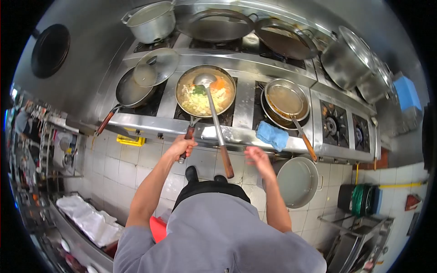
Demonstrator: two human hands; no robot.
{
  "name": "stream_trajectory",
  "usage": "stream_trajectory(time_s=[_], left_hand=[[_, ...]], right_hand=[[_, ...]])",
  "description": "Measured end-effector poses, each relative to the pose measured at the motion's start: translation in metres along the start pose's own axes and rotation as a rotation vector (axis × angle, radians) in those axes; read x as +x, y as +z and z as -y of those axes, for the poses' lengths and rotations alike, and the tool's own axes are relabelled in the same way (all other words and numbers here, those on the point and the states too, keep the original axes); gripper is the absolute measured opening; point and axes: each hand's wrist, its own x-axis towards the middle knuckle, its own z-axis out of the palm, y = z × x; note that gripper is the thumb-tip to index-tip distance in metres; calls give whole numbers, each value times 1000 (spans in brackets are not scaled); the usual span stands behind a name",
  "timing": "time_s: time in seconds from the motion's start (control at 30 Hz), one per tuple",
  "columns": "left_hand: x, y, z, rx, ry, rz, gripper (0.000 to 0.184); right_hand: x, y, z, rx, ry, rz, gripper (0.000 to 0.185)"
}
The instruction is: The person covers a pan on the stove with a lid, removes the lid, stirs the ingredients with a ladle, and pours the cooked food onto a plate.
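My left hand is closed around the dark wooden handle of a frying pan on the front burner. Pale chopped pieces, an orange heap and something dark green lie in the pan. A ladle rests with its bowl in the food, its wooden-ended handle jutting over the stove's front edge. Right of that handle, apart from it, my right hand hovers with loosely bent fingers and nothing visible in it. A blue cloth lies on the stove edge near my right hand.
A second pan with a glass lid tilted over it sits left. To the right, a strainer rests over another pan. Large pots and wide pans line the back. A big metal pot stands below, right of me.
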Motion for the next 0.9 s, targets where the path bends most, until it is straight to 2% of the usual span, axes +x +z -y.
stream_trajectory(time_s=[0.07,0.13,0.27,0.33,0.37,0.4,0.47,0.53,0.6,0.67,0.73,0.9], left_hand=[[-14,14,16,36,47,-63,22],[-33,19,41,52,79,-88,22],[-89,32,87,-40,108,-109,21],[-109,32,97,-109,112,-135,19],[-120,34,104,-164,122,-140,17],[-126,35,110,-199,136,-166,17],[-142,34,121,-222,168,-246,17],[-173,33,134,-285,209,-289,17],[-203,20,149,-243,260,-353,17],[-224,0,162,-256,308,-483,18],[-250,-20,172,-319,383,-506,18],[-327,-42,215,-467,398,-704,18]], right_hand=[[-10,37,-3,27,-38,195,47],[-27,75,12,-198,-183,207,51],[-37,97,12,-232,-37,268,51],[-41,102,5,-512,-223,197,45],[-41,103,3,-491,-185,220,36],[-40,100,7,-513,-187,261,36],[-44,95,15,-555,-26,354,28],[-39,96,5,-627,-75,386,26],[-37,104,2,-738,-261,386,25],[-37,129,7,-793,-219,400,29],[-35,161,-2,-810,-281,523,27],[-44,259,-18,-729,-304,737,26]])
